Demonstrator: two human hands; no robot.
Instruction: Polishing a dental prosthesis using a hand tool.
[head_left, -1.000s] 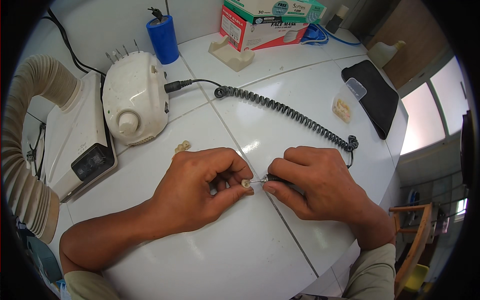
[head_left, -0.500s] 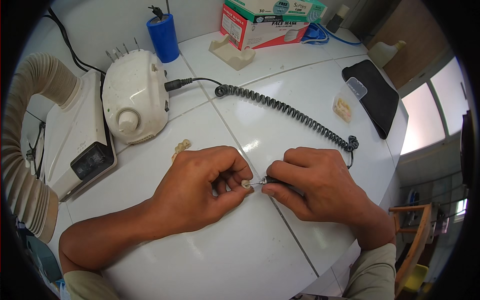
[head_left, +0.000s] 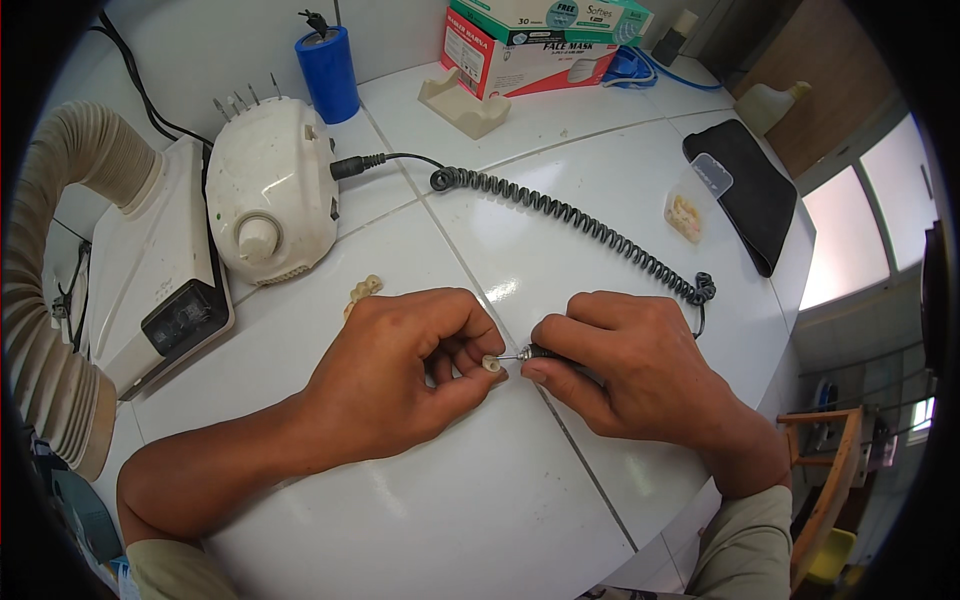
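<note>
Between the thumb and fingertips of my left hand (head_left: 395,370) is a small cream-coloured dental crown (head_left: 491,365), its hollow side partly showing. My right hand (head_left: 645,372) grips a black and silver rotary handpiece (head_left: 538,352) like a pen. The thin metal bur (head_left: 509,357) points left and its end meets the crown's upper rim; exact contact is too small to tell. Most of the handpiece body is hidden under my right fingers. Just beyond my left knuckles lies a cream row of teeth (head_left: 365,289), partly covered by the hand.
A white control unit (head_left: 272,180) with burs on top feeds a coiled black cord (head_left: 570,212). At left stands a dust extractor (head_left: 150,270) with a ribbed hose (head_left: 45,280). Farther off are a clear box (head_left: 684,217), black pouch (head_left: 745,195), mask boxes (head_left: 530,62) and blue cylinder (head_left: 327,75).
The crown has turned slightly in my left fingertips, and the bur now sits nearer its upper rim. Both hands otherwise stay nearly in place.
</note>
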